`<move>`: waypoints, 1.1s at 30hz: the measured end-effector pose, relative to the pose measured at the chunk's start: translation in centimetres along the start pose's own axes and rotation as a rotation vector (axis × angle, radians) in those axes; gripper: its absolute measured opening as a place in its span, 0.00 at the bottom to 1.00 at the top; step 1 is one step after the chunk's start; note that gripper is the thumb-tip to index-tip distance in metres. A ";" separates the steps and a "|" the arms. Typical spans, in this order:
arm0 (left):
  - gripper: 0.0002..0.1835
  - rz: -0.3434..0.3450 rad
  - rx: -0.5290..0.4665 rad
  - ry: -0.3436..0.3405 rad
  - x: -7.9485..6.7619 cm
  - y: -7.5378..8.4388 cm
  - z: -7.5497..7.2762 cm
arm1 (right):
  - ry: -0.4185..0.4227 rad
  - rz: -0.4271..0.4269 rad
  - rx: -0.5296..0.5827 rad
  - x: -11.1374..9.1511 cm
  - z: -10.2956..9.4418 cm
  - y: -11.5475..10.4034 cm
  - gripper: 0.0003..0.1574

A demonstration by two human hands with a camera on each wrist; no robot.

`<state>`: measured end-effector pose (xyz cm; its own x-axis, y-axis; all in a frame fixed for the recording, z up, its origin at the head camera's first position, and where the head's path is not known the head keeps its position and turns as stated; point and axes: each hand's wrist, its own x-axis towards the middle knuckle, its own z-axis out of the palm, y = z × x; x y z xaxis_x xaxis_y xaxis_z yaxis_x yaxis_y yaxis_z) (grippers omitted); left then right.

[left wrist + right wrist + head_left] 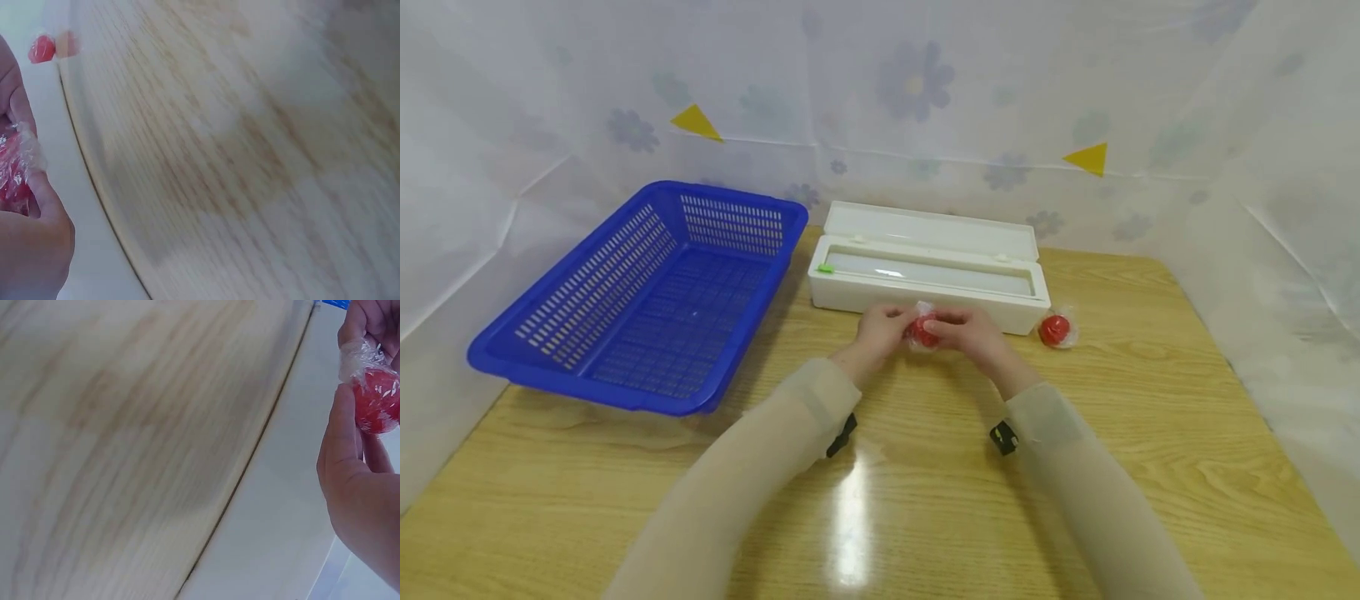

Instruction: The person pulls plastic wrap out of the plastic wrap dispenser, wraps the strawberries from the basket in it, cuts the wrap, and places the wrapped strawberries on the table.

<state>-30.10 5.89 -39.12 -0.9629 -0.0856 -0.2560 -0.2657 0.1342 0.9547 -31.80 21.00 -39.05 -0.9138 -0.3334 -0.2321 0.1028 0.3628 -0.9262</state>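
Note:
Between my two hands, just in front of the white box, is a round red object [922, 331] wrapped in crinkled clear plastic film [359, 359]. My left hand [878, 332] pinches its left side with thumb and fingers. From the right, my right hand [976, 335] grips it, with the thumb across its front. A second red object in clear film [1055, 331] lies on the table by the box's right end. The long white box [925, 307] stands behind the hands, its lid [932, 231] raised and a green slider [826, 268] at its left end.
A large blue plastic basket [752, 317] with slotted sides stands on the left of the wooden table [940, 500]. Flower-patterned white sheeting [917, 108] hangs at the back and sides, with two yellow triangles [697, 122] on the back part.

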 end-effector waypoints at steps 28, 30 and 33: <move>0.15 0.001 -0.138 -0.058 -0.4 1.2 0.3 | -0.021 -0.027 0.293 -0.5 -1.8 0.2 0.31; 0.15 0.023 -0.126 -0.069 -0.5 1.4 0.6 | -0.009 -0.020 0.264 -0.9 -2.4 0.0 0.31; 0.16 0.055 -0.084 -0.071 -0.6 1.6 0.5 | 0.063 -0.016 0.267 -2.1 -4.2 -0.5 0.28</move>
<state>-29.97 6.67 -37.55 -0.9777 -0.0093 -0.2097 -0.2099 0.0529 0.9763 -31.55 25.16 -36.80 -0.9380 -0.2791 -0.2057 0.1806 0.1131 -0.9770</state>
